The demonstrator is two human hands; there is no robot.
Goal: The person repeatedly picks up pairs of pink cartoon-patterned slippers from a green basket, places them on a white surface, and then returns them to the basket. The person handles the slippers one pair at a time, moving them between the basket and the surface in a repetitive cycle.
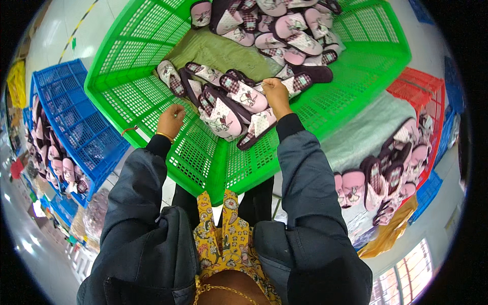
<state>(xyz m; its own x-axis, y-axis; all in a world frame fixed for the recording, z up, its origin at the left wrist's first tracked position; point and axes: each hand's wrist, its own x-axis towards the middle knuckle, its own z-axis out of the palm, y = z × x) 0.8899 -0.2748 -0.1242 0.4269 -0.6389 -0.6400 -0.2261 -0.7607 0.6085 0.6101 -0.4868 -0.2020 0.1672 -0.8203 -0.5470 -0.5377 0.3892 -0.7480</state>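
My left hand (172, 121) is over the left wall of a big green plastic basket (203, 173), its fingers curled with nothing visible in them. My right hand (277, 97) reaches into the basket, fingertips pinched at the edge of a pink slipper (250, 97) with a dark checked lining. Around that slipper lies a loose cluster of similar ones, among them a white-and-pink slipper (221, 120) and a dotted slipper (260, 124) nearer to me. A slipper (171, 78) leans by the left wall, apart from my left hand.
A larger heap of slippers (292, 30) fills the basket's far end, beyond an olive-green sheet (218, 53). At left stands a blue crate (76, 117) beside more slippers. To the right are a red crate (419, 89), a pale sheet (371, 129) and further slippers (376, 183).
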